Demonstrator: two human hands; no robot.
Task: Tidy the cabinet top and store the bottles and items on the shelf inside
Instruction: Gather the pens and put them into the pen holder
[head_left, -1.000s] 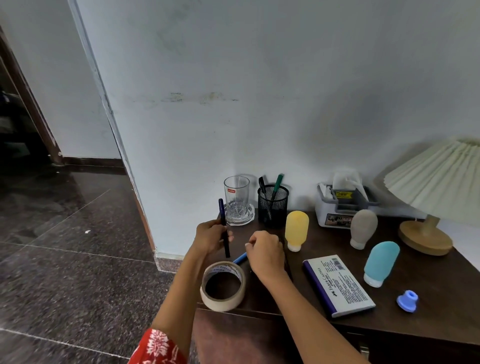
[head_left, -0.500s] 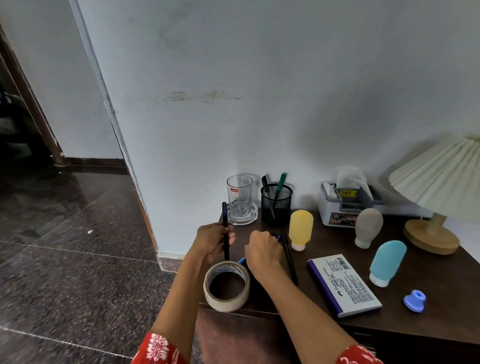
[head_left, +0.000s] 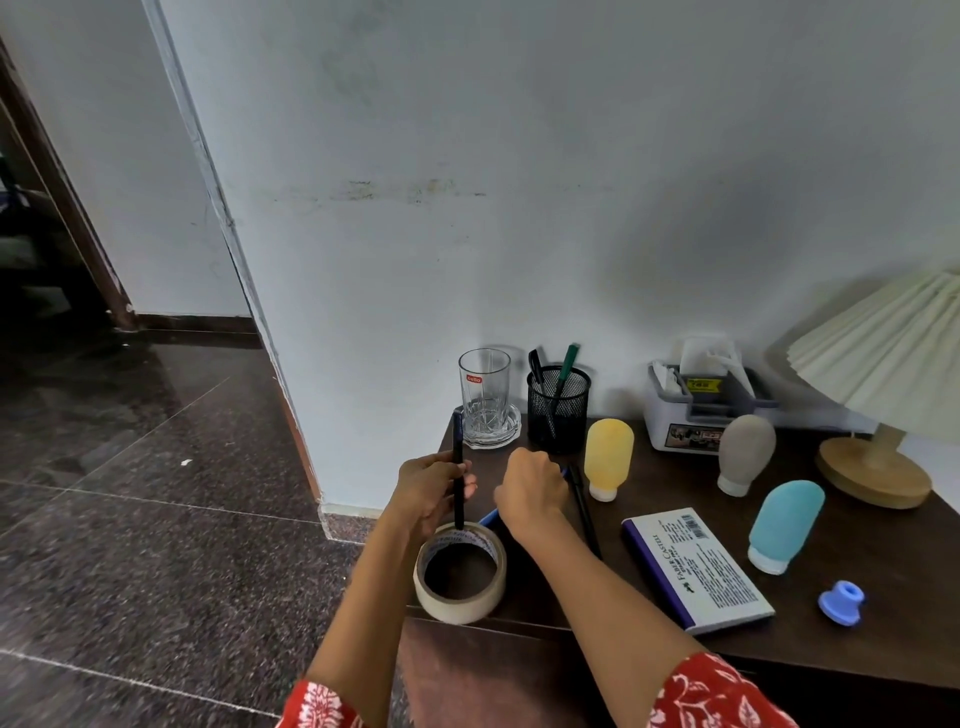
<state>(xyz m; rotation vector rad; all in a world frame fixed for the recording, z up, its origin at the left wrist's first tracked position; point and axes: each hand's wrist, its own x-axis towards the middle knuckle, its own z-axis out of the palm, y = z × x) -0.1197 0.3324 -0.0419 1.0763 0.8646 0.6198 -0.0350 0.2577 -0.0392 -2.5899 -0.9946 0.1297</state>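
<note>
The left hand (head_left: 434, 486) grips a dark pen (head_left: 457, 467) upright near the worktop's (head_left: 675, 613) left edge; the right hand (head_left: 532, 491) curls over a blue pen (head_left: 489, 517) lying flat, with a black pen (head_left: 584, 509) just beside it. Pens are light, stiff and slick, so they are probably best pinched mid-barrel. The yellow bottle (head_left: 609, 457), grey bottle (head_left: 745, 452) and blue bottle (head_left: 785, 522) stand cap-down; they look soft and light, so I would take each round the belly, gently; the tape roll (head_left: 460, 574) sits at the front edge.
</note>
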